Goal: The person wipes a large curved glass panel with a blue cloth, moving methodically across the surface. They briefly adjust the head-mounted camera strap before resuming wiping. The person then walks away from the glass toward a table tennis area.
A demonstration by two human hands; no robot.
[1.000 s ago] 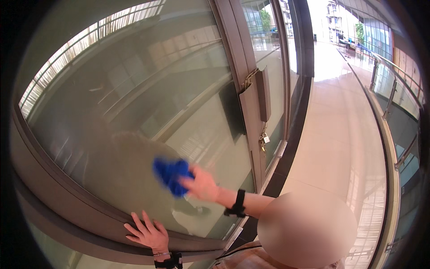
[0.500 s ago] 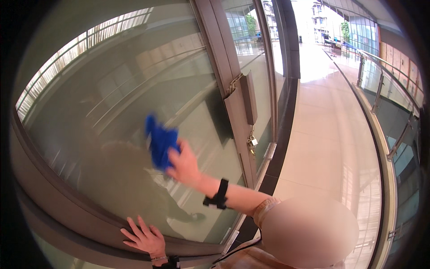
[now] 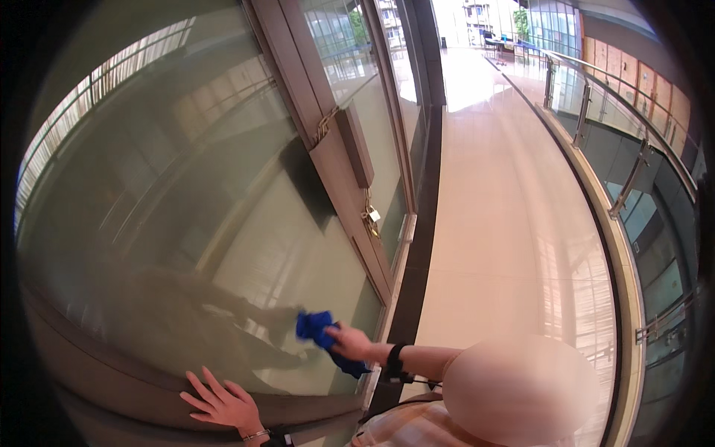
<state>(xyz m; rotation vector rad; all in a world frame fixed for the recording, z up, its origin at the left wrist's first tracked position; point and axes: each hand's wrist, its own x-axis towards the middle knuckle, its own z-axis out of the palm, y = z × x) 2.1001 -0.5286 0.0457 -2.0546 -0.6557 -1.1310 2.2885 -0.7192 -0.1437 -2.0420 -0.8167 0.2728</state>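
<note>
A crumpled blue cloth (image 3: 316, 328) is gripped in my right hand (image 3: 351, 343), low by the right side of a large glass door panel (image 3: 246, 246). It lies against or very close to the glass, and one end hangs down below my fingers. My left hand (image 3: 223, 404) is open with its fingers spread, resting on or just over the brown frame rail (image 3: 134, 372) along the bottom of the panel. A black strap (image 3: 395, 363) circles my right wrist, and a thin bracelet (image 3: 257, 434) is on my left.
A chain with a padlock (image 3: 374, 216) hangs by the brown door handle (image 3: 355, 149). To the right runs a shiny tiled walkway (image 3: 506, 223), bordered by a metal railing (image 3: 633, 104). A blurred round shape (image 3: 521, 391) covers part of the lower right.
My right hand has moved down and right across the glass with the blue cloth. My left hand stays near the frame rail. The view has shifted to the right.
</note>
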